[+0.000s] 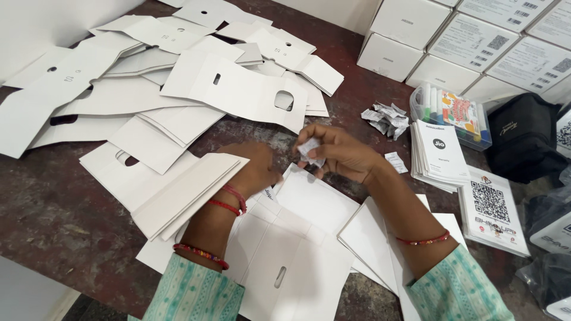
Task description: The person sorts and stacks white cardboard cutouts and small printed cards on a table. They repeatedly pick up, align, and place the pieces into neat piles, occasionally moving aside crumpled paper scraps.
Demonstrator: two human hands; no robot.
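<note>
My right hand (342, 153) pinches a small crumpled paper (310, 150) above the flat white cards (309, 238) at the desk's near edge; my left hand (256, 169) rests curled beside it, holding nothing (many cards lie unfolded).

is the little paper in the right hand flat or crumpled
Crumpled: the small paper is bunched into creases between the right hand's fingertips.

White boxes (470, 41) stacked top right; leaflet stack (440, 154) below.
</note>
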